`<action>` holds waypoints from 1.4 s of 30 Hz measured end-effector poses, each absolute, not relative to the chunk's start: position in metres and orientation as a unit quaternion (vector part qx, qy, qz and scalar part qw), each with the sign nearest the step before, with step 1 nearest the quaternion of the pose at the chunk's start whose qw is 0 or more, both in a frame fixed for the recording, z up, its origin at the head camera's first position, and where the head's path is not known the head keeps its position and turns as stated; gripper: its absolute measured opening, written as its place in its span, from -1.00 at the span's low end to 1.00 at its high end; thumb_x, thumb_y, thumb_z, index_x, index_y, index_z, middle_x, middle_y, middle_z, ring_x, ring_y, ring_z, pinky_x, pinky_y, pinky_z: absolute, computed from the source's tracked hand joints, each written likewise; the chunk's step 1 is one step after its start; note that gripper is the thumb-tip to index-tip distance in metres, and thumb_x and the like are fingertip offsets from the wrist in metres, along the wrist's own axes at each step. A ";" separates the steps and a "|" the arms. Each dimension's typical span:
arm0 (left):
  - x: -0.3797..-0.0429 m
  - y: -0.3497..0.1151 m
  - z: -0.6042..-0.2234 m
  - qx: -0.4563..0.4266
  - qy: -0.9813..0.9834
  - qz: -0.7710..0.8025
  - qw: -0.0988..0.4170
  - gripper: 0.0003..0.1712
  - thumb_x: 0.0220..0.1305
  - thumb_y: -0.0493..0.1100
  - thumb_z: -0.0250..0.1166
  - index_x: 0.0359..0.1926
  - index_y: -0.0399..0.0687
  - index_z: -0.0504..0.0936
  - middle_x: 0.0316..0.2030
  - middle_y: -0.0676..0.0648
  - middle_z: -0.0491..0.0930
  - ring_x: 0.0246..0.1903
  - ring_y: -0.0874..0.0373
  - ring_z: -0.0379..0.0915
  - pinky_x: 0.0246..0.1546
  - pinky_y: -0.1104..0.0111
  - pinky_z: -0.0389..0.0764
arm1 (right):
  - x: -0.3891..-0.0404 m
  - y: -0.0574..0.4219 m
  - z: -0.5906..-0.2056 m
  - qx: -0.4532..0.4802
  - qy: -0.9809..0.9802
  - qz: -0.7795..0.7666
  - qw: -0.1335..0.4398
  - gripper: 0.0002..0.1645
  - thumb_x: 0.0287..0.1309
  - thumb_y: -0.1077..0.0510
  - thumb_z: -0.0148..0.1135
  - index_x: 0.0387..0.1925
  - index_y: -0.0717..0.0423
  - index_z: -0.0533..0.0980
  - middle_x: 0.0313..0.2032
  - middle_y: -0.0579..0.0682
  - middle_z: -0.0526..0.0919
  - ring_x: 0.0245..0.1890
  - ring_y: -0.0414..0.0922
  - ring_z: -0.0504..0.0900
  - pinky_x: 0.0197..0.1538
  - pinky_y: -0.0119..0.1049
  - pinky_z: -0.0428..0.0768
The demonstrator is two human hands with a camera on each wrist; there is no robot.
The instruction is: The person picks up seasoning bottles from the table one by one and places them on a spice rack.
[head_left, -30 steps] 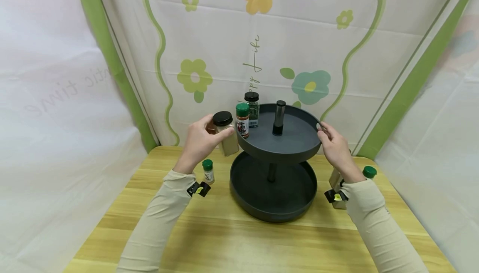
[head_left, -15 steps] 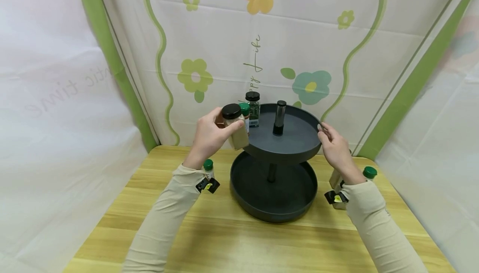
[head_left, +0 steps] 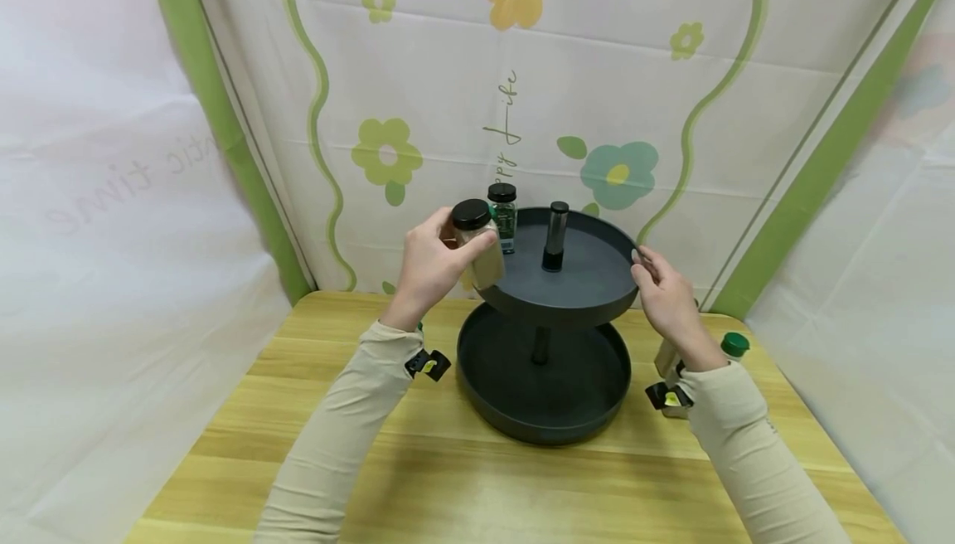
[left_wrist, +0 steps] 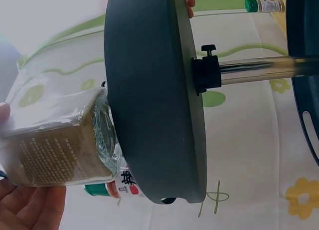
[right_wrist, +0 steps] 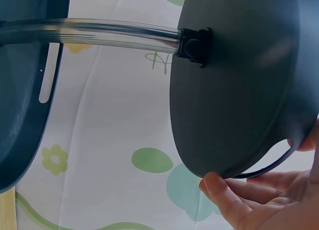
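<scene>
My left hand (head_left: pixel 433 262) holds a square glass jar (head_left: pixel 487 260) of beige powder with a black lid. It is tilted at the left rim of the upper tray (head_left: pixel 589 274) of a dark grey two-tier turntable rack. In the left wrist view the jar's base (left_wrist: pixel 102 135) lies against or very near the tray's wall. My right hand (head_left: pixel 670 303) grips the tray's right rim, at a handle slot in the right wrist view. On the tray stands a black-lidded jar (head_left: pixel 507 227) with green contents. A green-capped seasoning bottle (left_wrist: pixel 130 184) beside it is mostly hidden in the head view.
Below is the rack's lower tray (head_left: pixel 545 432); a post (head_left: pixel 555 237) rises through the upper one. By my right wrist, a green-capped jar (head_left: pixel 735 345) and others stand partly hidden on the wooden table (head_left: pixel 448 486). A printed curtain (head_left: pixel 448 71) hangs behind.
My left hand has carried the beige-powder jar rightward and slightly up to the upper tray's rim, covering the green-capped bottle there. My right hand stays on the rim.
</scene>
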State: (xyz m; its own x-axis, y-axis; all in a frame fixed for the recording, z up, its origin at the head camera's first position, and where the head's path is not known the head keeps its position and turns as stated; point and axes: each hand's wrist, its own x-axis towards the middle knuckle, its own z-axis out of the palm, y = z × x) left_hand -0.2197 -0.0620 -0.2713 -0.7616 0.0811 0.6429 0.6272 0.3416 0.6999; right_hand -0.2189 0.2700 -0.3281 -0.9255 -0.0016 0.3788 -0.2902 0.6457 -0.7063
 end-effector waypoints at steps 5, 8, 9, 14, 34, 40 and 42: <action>-0.222 -0.058 -0.272 -0.222 -0.779 -0.519 0.271 -0.58 0.09 0.12 0.39 -0.22 -0.08 0.54 -0.57 -0.06 0.40 -0.55 0.10 0.32 -0.53 0.33 0.35 | -0.217 0.269 -0.327 0.081 -0.891 0.413 0.172 -0.29 0.44 -0.14 -0.29 0.46 0.14 0.00 0.33 0.22 0.24 0.31 0.21 0.20 0.23 0.19 0.23; -0.224 -0.055 -0.272 -0.220 -0.782 -0.514 0.277 -0.57 0.09 0.14 0.39 -0.22 -0.08 0.54 -0.57 -0.05 0.40 -0.56 0.12 0.31 -0.54 0.33 0.34 | -0.215 0.269 -0.326 0.079 -0.891 0.412 0.172 -0.27 0.43 -0.17 -0.30 0.46 0.13 -0.01 0.33 0.22 0.24 0.31 0.21 0.20 0.23 0.18 0.23; -0.224 -0.054 -0.272 -0.220 -0.782 -0.513 0.278 -0.57 0.09 0.14 0.38 -0.21 -0.08 0.55 -0.57 -0.05 0.40 -0.57 0.12 0.30 -0.55 0.33 0.33 | -0.215 0.269 -0.326 0.079 -0.891 0.412 0.171 -0.26 0.43 -0.17 -0.30 0.46 0.13 -0.01 0.33 0.22 0.23 0.31 0.21 0.19 0.23 0.18 0.23; -0.226 -0.051 -0.270 -0.223 -0.781 -0.512 0.280 -0.57 0.09 0.13 0.39 -0.20 -0.08 0.56 -0.57 -0.04 0.41 -0.57 0.12 0.30 -0.55 0.34 0.33 | -0.213 0.269 -0.326 0.079 -0.892 0.411 0.174 -0.25 0.43 -0.19 -0.31 0.46 0.12 -0.01 0.33 0.23 0.23 0.31 0.21 0.19 0.23 0.19 0.23; -0.232 -0.040 -0.274 -0.234 -0.794 -0.501 0.253 -0.59 0.11 0.09 0.39 -0.19 -0.09 0.54 -0.61 -0.05 0.33 -0.60 0.11 0.23 -0.58 0.36 0.24 | -0.212 0.266 -0.327 0.072 -0.894 0.407 0.172 -0.29 0.44 -0.13 -0.29 0.46 0.13 -0.02 0.33 0.25 0.22 0.28 0.23 0.23 0.22 0.17 0.26; -0.236 -0.039 -0.280 -0.243 -0.794 -0.502 0.241 -0.59 0.09 0.08 0.41 -0.16 -0.06 0.55 -0.58 -0.04 0.40 -0.57 0.12 0.28 -0.57 0.35 0.30 | -0.210 0.266 -0.327 0.069 -0.895 0.405 0.175 -0.29 0.44 -0.13 -0.28 0.46 0.12 -0.02 0.33 0.27 0.22 0.27 0.25 0.24 0.21 0.19 0.25; -0.237 -0.039 -0.282 -0.243 -0.796 -0.500 0.241 -0.60 0.09 0.08 0.41 -0.18 -0.06 0.56 -0.57 -0.04 0.41 -0.56 0.13 0.29 -0.57 0.36 0.31 | -0.210 0.266 -0.326 0.068 -0.894 0.405 0.177 -0.29 0.44 -0.13 -0.28 0.46 0.13 -0.01 0.32 0.28 0.22 0.27 0.26 0.24 0.21 0.18 0.26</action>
